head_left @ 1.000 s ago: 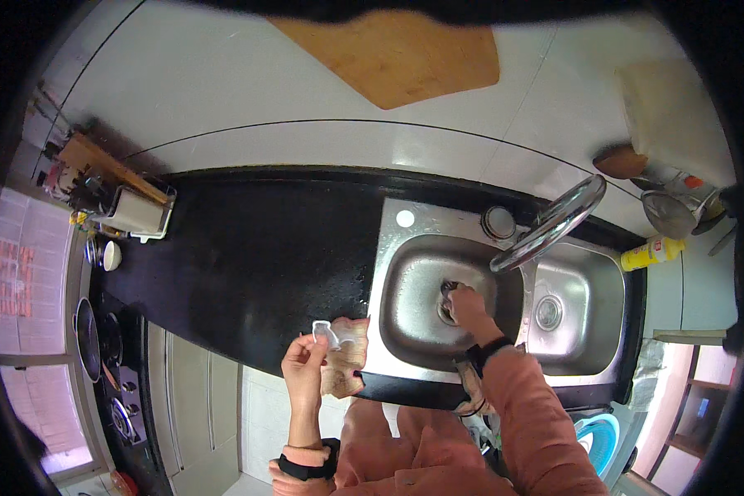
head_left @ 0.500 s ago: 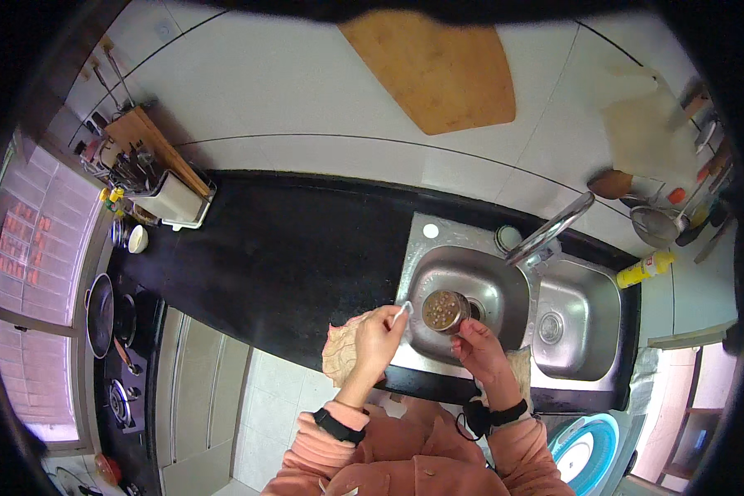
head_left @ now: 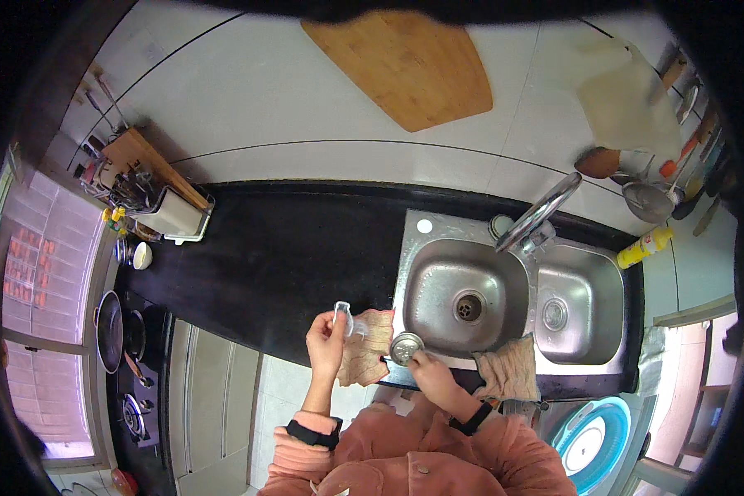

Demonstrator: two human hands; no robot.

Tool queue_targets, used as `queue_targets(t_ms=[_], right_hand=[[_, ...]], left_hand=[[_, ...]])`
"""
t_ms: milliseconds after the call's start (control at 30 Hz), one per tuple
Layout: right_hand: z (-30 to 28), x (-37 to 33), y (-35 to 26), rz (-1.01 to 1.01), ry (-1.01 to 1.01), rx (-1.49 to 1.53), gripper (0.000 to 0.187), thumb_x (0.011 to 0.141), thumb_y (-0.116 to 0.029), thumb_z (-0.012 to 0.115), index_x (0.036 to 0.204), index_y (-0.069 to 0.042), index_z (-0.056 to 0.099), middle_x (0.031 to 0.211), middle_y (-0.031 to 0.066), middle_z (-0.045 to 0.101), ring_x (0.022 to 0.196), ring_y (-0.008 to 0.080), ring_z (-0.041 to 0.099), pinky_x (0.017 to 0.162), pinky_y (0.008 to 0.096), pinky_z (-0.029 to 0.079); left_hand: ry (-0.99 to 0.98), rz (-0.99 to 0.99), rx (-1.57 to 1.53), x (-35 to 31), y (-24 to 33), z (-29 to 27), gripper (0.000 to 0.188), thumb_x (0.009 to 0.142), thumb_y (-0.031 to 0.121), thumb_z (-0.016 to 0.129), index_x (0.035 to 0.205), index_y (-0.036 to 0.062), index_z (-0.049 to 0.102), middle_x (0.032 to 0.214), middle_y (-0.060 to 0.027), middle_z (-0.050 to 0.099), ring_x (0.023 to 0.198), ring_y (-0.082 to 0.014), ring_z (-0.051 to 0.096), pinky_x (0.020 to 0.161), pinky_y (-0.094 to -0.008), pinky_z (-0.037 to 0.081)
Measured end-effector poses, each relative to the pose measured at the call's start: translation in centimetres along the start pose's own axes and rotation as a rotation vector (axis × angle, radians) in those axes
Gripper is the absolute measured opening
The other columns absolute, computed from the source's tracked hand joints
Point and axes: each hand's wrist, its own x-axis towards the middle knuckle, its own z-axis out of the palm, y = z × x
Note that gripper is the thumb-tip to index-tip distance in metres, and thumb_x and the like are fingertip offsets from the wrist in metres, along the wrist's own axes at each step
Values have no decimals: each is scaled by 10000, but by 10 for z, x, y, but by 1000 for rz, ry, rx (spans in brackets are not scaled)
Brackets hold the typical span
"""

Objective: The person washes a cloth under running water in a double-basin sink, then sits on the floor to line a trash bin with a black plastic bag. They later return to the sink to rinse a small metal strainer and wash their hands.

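Note:
My left hand (head_left: 326,341) is raised at the counter's front edge, fingers pinched on a small clear plastic piece (head_left: 342,316). Its exact kind does not show. To the right of it, my right hand (head_left: 432,374) grips a small round metal strainer (head_left: 406,349) by its rim, with light spots showing inside. This strainer is over the left front corner of the sink (head_left: 398,310), outside the basin. A tan cloth (head_left: 364,360) hangs over the counter edge between my hands. Another tan cloth (head_left: 508,369) drapes over the sink's front edge.
A chrome faucet (head_left: 541,213) rises behind the two basins. A yellow bottle (head_left: 646,246) stands at the right. Utensils fill a white holder (head_left: 174,217) at the far left, near a pan (head_left: 109,331). A blue basin (head_left: 610,430) is at lower right.
My right hand has carried the strainer left and nearer, from above the basin to its front corner. My left hand has moved left with the clear piece, which now shows more fully.

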Motion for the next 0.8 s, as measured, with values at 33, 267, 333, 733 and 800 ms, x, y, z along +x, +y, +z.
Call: queue_targets(t_ms=[33, 267, 333, 733, 800], right_hand=[[4, 0, -3, -28, 40, -7, 125, 727, -71, 565, 828, -9, 604, 847, 113, 529, 769, 253, 617, 597, 335, 533], [-24, -6, -23, 67, 137, 245, 261, 827, -166, 637, 1036, -16, 590, 1060, 101, 601, 677, 219, 645, 580, 324, 522], [-37, -3, -27, 338, 165, 596, 274, 831, -213, 654, 994, 1, 605, 975, 100, 631, 668, 197, 637, 571, 303, 505], [-47, 0, -6, 659, -41, 1548, 124, 870, -118, 632, 936, -14, 620, 899, 47, 616, 704, 64, 563, 618, 191, 473], [-37, -6, 4, 755, -18, 1828, 93, 881, -92, 604, 936, -18, 616, 901, 54, 622, 727, 76, 568, 641, 193, 476]], left_hand=[[-21, -21, 0, -6, -4, -2, 175, 884, 180, 640, 873, 7, 616, 674, 53, 522, 592, -20, 436, 513, -180, 344], [-129, -3, 37, -48, -12, 4, 129, 853, 118, 660, 854, 29, 566, 750, 1, 577, 669, -57, 532, 584, -209, 436], [-169, 20, -2, -62, -7, 14, 135, 845, 82, 659, 845, 36, 531, 749, 0, 572, 663, -54, 530, 577, -207, 437], [-408, 4, -35, -93, -30, 38, 178, 823, -16, 649, 821, 53, 485, 775, 28, 496, 711, -25, 490, 589, -186, 430], [-337, -55, -93, -92, -42, 30, 189, 813, -12, 660, 792, 55, 484, 741, 23, 510, 671, -38, 500, 571, -195, 426]])
